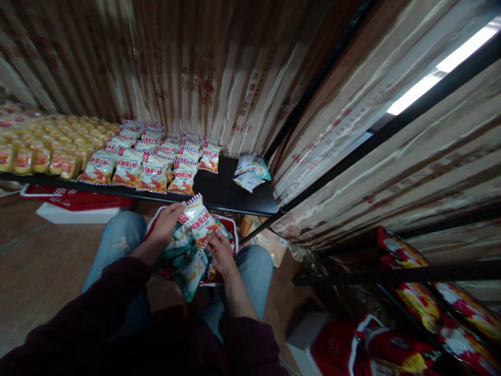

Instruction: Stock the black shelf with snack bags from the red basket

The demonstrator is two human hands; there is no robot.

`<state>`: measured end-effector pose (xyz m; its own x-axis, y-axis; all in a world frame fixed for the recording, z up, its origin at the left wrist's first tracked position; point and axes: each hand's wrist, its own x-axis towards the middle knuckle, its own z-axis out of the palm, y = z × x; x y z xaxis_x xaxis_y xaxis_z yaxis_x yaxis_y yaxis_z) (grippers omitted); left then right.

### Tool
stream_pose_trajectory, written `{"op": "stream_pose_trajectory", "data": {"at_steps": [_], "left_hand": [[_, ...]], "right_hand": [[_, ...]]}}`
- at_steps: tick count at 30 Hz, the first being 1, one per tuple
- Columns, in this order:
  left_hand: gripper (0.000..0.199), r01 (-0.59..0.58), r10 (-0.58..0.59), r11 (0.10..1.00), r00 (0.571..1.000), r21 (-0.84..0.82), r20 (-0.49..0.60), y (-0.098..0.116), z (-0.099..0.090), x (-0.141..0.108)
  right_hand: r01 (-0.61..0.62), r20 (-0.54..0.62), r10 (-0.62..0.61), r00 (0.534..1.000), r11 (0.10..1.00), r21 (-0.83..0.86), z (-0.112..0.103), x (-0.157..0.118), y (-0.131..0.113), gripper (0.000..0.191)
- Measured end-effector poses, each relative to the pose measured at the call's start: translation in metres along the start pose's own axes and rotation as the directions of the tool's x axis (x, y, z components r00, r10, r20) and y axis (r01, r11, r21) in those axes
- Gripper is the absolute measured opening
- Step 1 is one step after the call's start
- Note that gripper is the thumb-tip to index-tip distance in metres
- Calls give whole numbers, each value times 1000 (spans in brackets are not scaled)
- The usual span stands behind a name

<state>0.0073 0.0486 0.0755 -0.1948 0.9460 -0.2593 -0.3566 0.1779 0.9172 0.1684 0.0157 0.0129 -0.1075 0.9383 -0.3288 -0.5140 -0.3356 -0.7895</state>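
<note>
A white and orange snack bag with a striped edge [200, 221] is held between my two hands. My left hand [169, 222] grips its upper left corner, and my right hand [221, 250] pinches its lower right edge. Below it, between my knees, a red basket [234, 230] holds green and white snack bags [183, 250]. In front, on a black shelf [217, 189], rows of similar white and orange bags [155, 169] stand upright. Several small bags [249, 181] lie at the shelf's right end.
Yellow packages [41, 156] fill the shelf's left part. Under it are a red basket [78, 199] and a white box [74, 213]. A slanting black post [309, 189] rises at the shelf's right end. Red and yellow bags [418, 303] sit on a rack at the lower right.
</note>
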Motion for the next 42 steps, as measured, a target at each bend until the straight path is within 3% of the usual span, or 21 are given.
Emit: {"op": "stream_pose_trajectory", "data": {"at_steps": [5, 13, 20, 26, 30, 35, 38, 42], "left_hand": [[44, 5, -6, 999, 1000, -46, -13, -2, 2, -5], [49, 89, -89, 996, 993, 2, 83, -10, 7, -8], [56, 79, -77, 994, 997, -75, 32, -19, 24, -17], [51, 52, -52, 998, 998, -20, -47, -23, 24, -13], [48, 22, -22, 1000, 998, 3, -63, -18, 23, -13], [48, 30, -30, 1000, 1000, -8, -6, -10, 18, -10], [52, 66, -68, 997, 995, 30, 71, -11, 15, -9], [58, 110, -122, 990, 980, 83, 156, -21, 15, -12]], "right_hand": [[23, -34, -22, 999, 999, 23, -4, 4, 3, 25], [19, -10, -19, 1000, 1000, 2, 0, 3, 3, 25], [21, -15, -21, 1000, 1000, -3, -2, 4, 8, 26], [-1, -29, -1, 1000, 998, -69, -6, 5, 15, 22], [-11, 46, 15, 999, 996, -91, -6, 2, 13, 23], [58, 49, -59, 997, 998, 24, -9, 0, 0, 23], [116, 18, -116, 993, 993, 6, -8, 1, -7, 30], [154, 61, -153, 986, 988, -15, -4, 0, -8, 40]]}}
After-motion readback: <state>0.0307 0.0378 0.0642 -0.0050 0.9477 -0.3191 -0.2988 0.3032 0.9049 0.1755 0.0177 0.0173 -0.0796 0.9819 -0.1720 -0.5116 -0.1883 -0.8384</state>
